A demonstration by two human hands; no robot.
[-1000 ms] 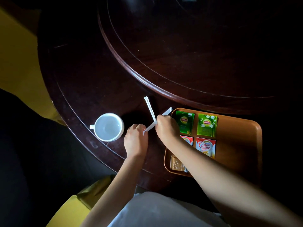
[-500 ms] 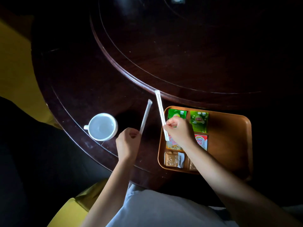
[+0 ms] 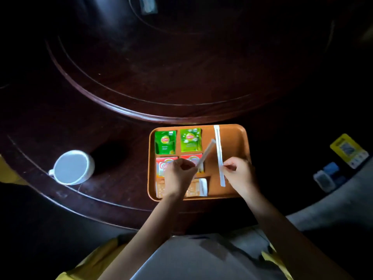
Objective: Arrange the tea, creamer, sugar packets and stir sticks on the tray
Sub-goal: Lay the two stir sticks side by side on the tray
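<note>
An orange tray (image 3: 235,136) lies on the dark round table. Two green tea packets (image 3: 165,142) (image 3: 190,139) fill its far left; two red creamer packets (image 3: 161,165) sit below them, partly under my left hand. Brown sugar packets (image 3: 193,188) lie along the near edge. My right hand (image 3: 240,174) pinches a white wrapped stir stick (image 3: 218,152) that lies lengthwise on the tray's right part. My left hand (image 3: 178,176) holds a second stir stick (image 3: 206,151) tilted up over the creamer packets.
A white cup (image 3: 71,167) stands on the table left of the tray. A raised turntable rim (image 3: 129,112) curves just beyond the tray. A yellow card (image 3: 348,149) and small dark items (image 3: 327,176) lie at the right. Yellow seat edges show near my lap.
Both hands moved right over the tray. The right hand's stick went from the tray's left edge to its right part; the left hand carried its stick from the table to above the creamers.
</note>
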